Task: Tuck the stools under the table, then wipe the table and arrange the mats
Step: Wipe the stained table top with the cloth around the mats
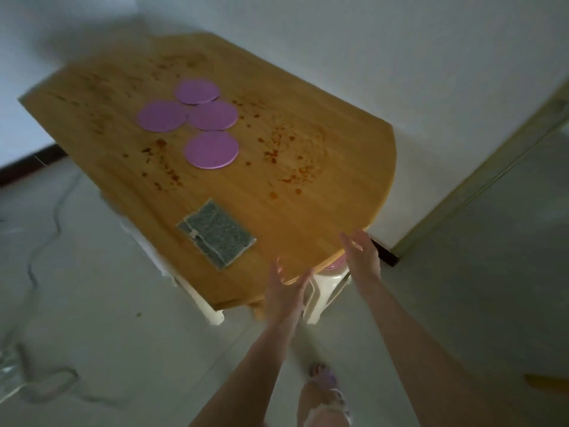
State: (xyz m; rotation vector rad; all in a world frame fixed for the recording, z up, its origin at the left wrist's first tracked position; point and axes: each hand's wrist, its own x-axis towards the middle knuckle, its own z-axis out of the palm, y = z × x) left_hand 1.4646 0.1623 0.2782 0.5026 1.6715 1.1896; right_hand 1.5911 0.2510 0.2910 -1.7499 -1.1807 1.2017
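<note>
Stained wooden tabletop [277, 195]: cream plastic stool [323, 288] tucked under its near corner (mostly legs visible). Left hand [284, 292] and right hand [361, 257] at that corner, fingers straight, spread, empty. Four round purple mats [211, 116] mid-table; grey woven cloth [216, 234] nearer the edge.

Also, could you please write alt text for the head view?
An open left hand and right hand hover beside a white stool tucked under a stained wooden table. Four round purple mats and a grey cloth lie on it.
</note>
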